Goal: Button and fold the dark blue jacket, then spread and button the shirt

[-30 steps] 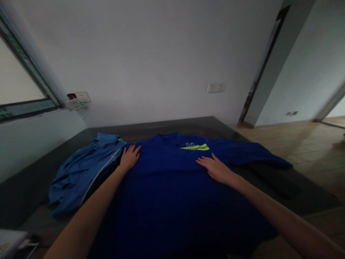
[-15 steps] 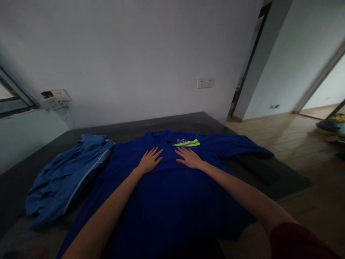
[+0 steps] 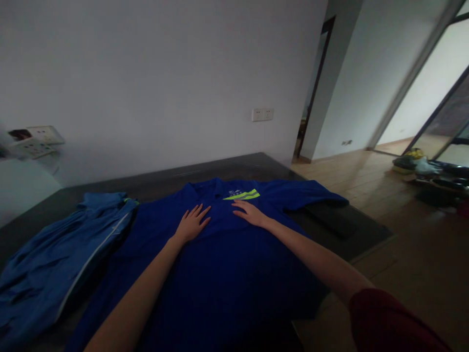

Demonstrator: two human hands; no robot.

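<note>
A dark blue work shirt [image 3: 227, 259] lies spread front side up, its collar toward the wall and one sleeve stretched out to the right. On its chest are white printing and a yellow-green reflective strip [image 3: 249, 194]. My left hand [image 3: 191, 224] rests flat on the chest left of the front opening, fingers spread. To the right, just below the strip, my right hand [image 3: 250, 213] lies on the cloth with its fingers stretched out. Neither hand grips the fabric. The shirt's lower part falls into shadow near me.
A lighter blue garment [image 3: 69, 254] with white piping lies to the left on the dark table [image 3: 252, 166]. Behind stands a pale wall with a socket [image 3: 263, 115]. More sockets [image 3: 36, 142] are at left. Bagged items [image 3: 417, 164] sit on the wooden floor at right.
The view has turned to the right, so everything appears shifted left. My right hand's fingers look closer together than before; both hands remain on the shirt.
</note>
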